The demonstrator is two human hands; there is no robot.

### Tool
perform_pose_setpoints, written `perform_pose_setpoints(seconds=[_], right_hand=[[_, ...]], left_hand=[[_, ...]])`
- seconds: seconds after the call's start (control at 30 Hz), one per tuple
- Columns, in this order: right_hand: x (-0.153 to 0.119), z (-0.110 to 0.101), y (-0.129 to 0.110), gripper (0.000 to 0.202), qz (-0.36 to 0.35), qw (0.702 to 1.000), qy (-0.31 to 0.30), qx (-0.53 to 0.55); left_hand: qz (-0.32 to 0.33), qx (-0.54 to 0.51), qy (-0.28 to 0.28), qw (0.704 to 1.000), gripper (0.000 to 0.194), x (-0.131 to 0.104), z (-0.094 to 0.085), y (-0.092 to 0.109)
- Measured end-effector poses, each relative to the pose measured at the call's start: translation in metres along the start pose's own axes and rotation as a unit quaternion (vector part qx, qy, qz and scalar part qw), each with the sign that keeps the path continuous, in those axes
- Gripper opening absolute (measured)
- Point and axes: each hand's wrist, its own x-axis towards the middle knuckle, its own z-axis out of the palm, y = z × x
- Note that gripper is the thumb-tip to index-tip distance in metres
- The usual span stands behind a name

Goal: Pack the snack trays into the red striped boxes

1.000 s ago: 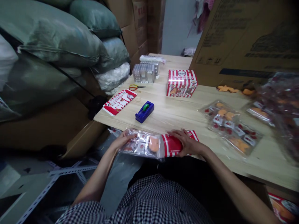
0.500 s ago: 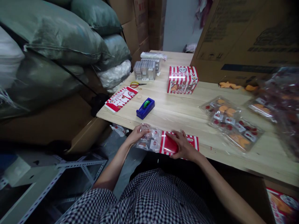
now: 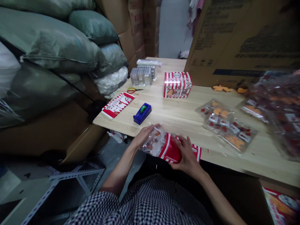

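At the table's near edge my left hand (image 3: pixel 145 135) is closed on the outer end of a clear plastic packet (image 3: pixel 154 144) holding small brown, orange and white pieces. The packet's other end meets the open end of a red-and-white striped carton (image 3: pixel 169 149); how deep it sits inside is hidden. My right hand (image 3: pixel 186 156) grips the carton from above, thumb on the near side and fingers across the red face. A blue tape dispenser (image 3: pixel 142 113) with green tape stands just beyond my left hand.
An assembled striped box (image 3: pixel 177 85), clear plastic cases (image 3: pixel 141 77), scissors (image 3: pixel 134 90) and flat printed cartons (image 3: pixel 118 104) lie farther back. Filled clear packets (image 3: pixel 225 123) lie on the right, before a large cardboard box (image 3: pixel 225 40). Stuffed sacks (image 3: pixel 53 43) are stacked left.
My left hand and the packet have moved right, closer to my right hand. The carton has turned, so it slopes down to the right more. The view has shifted slightly.
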Motion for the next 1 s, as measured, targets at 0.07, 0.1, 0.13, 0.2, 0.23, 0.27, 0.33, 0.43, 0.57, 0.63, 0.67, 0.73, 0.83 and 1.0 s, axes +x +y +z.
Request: perform_pose_setpoints(seconds=[0.07,0.1,0.13,0.2,0.23,0.27,0.33,0.43,0.57,0.63,0.67,0.73,0.83,1.0], right_hand=[[-0.003,-0.005,-0.001,0.113,0.02,0.999,0.023,-0.017],[-0.004,-0.007,-0.002,0.114,0.031,0.999,0.033,-0.027],[-0.005,-0.008,-0.002,0.114,0.038,0.998,0.041,-0.035],[-0.004,-0.01,-0.002,0.117,0.047,0.997,0.05,-0.045],[-0.004,-0.011,-0.003,0.118,0.05,0.996,0.054,-0.049],[-0.002,-0.011,-0.004,0.119,0.05,0.996,0.058,-0.052],[0.001,-0.011,-0.007,0.121,0.053,0.995,0.069,-0.055],[0.007,-0.012,-0.015,0.123,0.052,0.993,0.092,-0.053],[0.01,-0.012,-0.018,0.121,0.053,0.989,0.129,-0.044],[0.009,-0.01,-0.015,0.118,0.064,0.985,0.155,-0.037],[0.009,-0.009,-0.014,0.117,0.074,0.983,0.167,-0.032],[0.009,-0.007,-0.011,0.116,0.1,0.976,0.191,-0.023],[0.012,-0.006,-0.011,0.117,0.147,0.952,0.267,-0.002],[0.014,-0.002,-0.021,0.129,0.199,0.874,0.441,0.042]], left_hand=[[0.025,0.029,0.028,0.999,0.056,-0.002,-0.006,0.008],[0.04,0.048,0.039,0.997,0.056,-0.004,-0.009,0.011],[0.054,0.07,0.045,0.995,0.055,-0.006,-0.011,0.014],[0.075,0.122,0.055,0.988,0.049,-0.011,-0.012,0.017],[0.086,0.151,0.065,0.983,0.045,-0.012,-0.011,0.018],[0.1,0.181,0.079,0.975,0.041,-0.014,-0.007,0.019],[0.132,0.238,0.098,0.957,0.035,-0.016,0.003,0.022],[0.178,0.301,0.06,0.935,0.031,-0.02,0.026,0.026],[0.199,0.294,-0.026,0.934,0.033,-0.016,0.049,0.027],[0.204,0.275,-0.069,0.937,0.033,-0.009,0.055,0.027],[0.209,0.275,-0.086,0.934,0.032,-0.005,0.057,0.027],[0.242,0.298,-0.1,0.918,0.032,0.0,0.063,0.032],[0.331,0.33,-0.019,0.884,0.034,-0.003,0.074,0.042],[0.275,0.121,0.015,0.954,0.072,-0.009,0.097,0.034]])
